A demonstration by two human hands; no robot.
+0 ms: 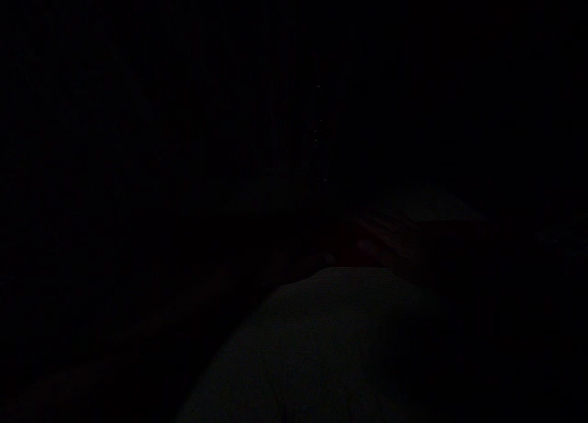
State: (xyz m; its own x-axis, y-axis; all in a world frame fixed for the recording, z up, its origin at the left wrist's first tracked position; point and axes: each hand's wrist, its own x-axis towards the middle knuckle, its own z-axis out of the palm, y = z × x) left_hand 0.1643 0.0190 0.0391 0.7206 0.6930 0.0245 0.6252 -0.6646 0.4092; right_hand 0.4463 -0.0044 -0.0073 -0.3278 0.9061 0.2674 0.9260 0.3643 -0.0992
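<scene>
Almost everything is in deep darkness. A flat, dark red thing [345,247] shows faintly between my hands; its kind is too dim to make out. From the lower left my left hand [301,268] reaches in, its thumb tip at the red thing's near edge and its other fingers lost in the dark. On the opposite side, my right hand [390,242] lies over the red thing with its fingers stretched out and the thumb apart from them.
A pale grey, cloth-like surface [331,337] spreads below the hands. Beyond the right hand lies another dim pale patch [436,205]. Tiny points of light show farther off, near the middle. The surroundings are black.
</scene>
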